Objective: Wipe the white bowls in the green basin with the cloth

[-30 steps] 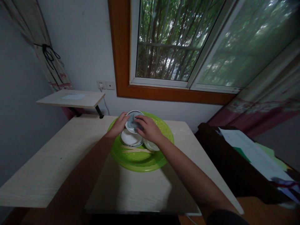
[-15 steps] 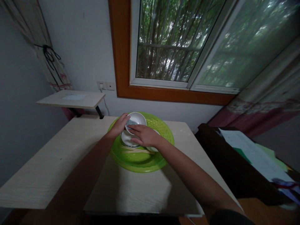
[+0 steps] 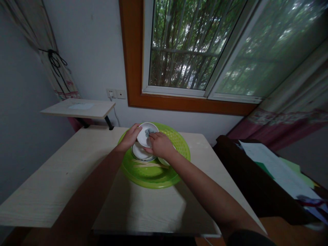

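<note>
One round, green plastic tray (image 3: pixel 156 177) rests on a pale wooden counter (image 3: pixel 77 153), and everything else can be placed from it. Far to the tray's left, a curtain (image 3: pixel 46 44) is gathered by a black cord (image 3: pixel 55 61). Nearer, behind the tray and to its left, a small raised shelf (image 3: pixel 99 109) carries a sheet of white paper (image 3: pixel 81 106); between this shelf and the tray, two wall sockets (image 3: pixel 115 94) sit higher up, with a cable running down from one.

Over the tray's back left edge, the left hand (image 3: pixel 130 137) grips the rim of a white bowl (image 3: pixel 146 136), thumb at the near side. The bowl is above the back of the tray, its inside facing the person; whether it touches the dishes below cannot be told. Toward the tray's middle left lies a stack of white dishes (image 3: pixel 140 153), with wooden chopsticks (image 3: pixel 146 165) just in front. The right hand (image 3: pixel 162 145) reaches over the tray's centre with bent fingers in the bowl, at a grey-blue cloth (image 3: pixel 148 132); whether they pinch or press it cannot be told. Under this hand's wrist, a pale bowl (image 3: pixel 164 162) is mostly hidden.

Beyond the tray rises a window (image 3: pixel 189 44) in an orange-brown frame. Well to the tray's right, papers (image 3: pixel 279 171) cover dark brown furniture (image 3: pixel 241 177), below another curtain (image 3: pixel 276 116).
</note>
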Action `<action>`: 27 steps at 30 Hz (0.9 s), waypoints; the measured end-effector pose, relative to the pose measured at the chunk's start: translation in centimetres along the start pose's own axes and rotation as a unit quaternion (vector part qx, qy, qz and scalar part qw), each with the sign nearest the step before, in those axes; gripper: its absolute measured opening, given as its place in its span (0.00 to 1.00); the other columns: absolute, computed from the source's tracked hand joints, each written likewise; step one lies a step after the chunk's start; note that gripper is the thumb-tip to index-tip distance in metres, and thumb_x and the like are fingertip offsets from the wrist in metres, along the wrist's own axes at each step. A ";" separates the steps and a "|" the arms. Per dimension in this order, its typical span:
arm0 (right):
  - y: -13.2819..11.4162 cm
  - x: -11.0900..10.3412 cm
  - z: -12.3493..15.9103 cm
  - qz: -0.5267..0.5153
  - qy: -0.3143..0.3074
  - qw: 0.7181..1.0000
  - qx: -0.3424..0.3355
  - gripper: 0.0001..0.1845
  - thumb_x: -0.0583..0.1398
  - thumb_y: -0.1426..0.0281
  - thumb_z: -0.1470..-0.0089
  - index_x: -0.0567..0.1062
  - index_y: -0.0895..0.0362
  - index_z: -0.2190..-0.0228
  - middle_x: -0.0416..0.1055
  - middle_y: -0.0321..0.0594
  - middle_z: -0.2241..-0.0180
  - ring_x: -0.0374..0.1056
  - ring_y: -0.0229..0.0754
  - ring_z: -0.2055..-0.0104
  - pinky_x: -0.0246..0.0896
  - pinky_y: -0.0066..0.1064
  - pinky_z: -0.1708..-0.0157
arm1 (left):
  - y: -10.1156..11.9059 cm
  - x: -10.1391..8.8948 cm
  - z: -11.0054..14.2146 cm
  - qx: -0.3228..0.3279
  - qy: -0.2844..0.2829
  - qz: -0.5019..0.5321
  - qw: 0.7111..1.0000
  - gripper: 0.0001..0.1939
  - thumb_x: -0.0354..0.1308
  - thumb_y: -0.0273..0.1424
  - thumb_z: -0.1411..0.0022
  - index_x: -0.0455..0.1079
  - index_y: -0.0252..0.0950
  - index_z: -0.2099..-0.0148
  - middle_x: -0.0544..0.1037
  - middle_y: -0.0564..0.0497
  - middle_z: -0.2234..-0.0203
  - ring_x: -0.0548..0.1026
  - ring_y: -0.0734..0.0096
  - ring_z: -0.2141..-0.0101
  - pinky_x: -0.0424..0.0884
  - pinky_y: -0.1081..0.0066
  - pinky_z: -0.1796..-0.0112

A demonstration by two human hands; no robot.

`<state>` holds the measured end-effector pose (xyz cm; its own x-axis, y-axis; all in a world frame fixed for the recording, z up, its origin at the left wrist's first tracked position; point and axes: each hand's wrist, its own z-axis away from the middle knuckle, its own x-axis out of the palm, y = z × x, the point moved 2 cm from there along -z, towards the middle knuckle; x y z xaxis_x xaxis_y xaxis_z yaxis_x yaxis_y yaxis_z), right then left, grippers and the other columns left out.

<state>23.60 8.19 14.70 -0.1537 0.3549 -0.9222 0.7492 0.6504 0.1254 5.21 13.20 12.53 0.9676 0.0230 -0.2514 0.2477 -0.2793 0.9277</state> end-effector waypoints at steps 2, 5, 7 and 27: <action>-0.1 -0.3 -0.1 -0.006 -0.016 1.000 0.004 0.30 0.57 0.47 0.39 0.80 0.63 0.60 0.78 0.58 0.58 0.73 0.55 0.55 0.63 0.44 0.49 | 0.2 -0.1 0.1 0.011 0.004 -0.015 1.000 0.17 0.51 0.44 0.34 0.71 0.38 0.53 0.78 0.48 0.61 0.74 0.62 0.61 0.69 0.68 0.59; -0.1 -0.3 -0.1 -0.041 -0.023 0.999 -0.012 0.25 0.58 0.51 0.39 0.80 0.61 0.63 0.79 0.53 0.62 0.74 0.51 0.58 0.64 0.40 0.52 | 0.3 -0.2 0.0 0.010 0.010 -0.027 1.000 0.17 0.51 0.44 0.35 0.71 0.38 0.55 0.77 0.49 0.62 0.74 0.63 0.62 0.68 0.69 0.60; -0.1 -0.1 0.1 -0.088 -0.020 0.995 -0.040 0.22 0.58 0.54 0.37 0.80 0.60 0.60 0.80 0.49 0.60 0.74 0.49 0.56 0.65 0.38 0.52 | 0.3 -0.1 0.0 0.002 0.011 -0.028 1.000 0.16 0.51 0.44 0.35 0.71 0.38 0.56 0.77 0.50 0.64 0.73 0.64 0.63 0.68 0.69 0.61; -0.2 1.2 0.3 -0.040 0.011 0.999 -0.021 0.39 0.51 0.47 0.34 0.69 0.66 0.39 0.62 0.59 0.35 0.61 0.57 0.34 0.50 0.50 0.33 | 0.5 0.3 0.2 -0.021 -0.033 0.020 0.999 0.14 0.51 0.44 0.36 0.68 0.40 0.60 0.75 0.51 0.67 0.73 0.63 0.63 0.68 0.68 0.59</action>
<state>23.43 8.26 13.48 -0.2276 0.3150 -0.9214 0.7056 0.7054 0.0669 5.64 12.88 12.81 0.9719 -0.0511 -0.2299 0.2118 -0.2373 0.9481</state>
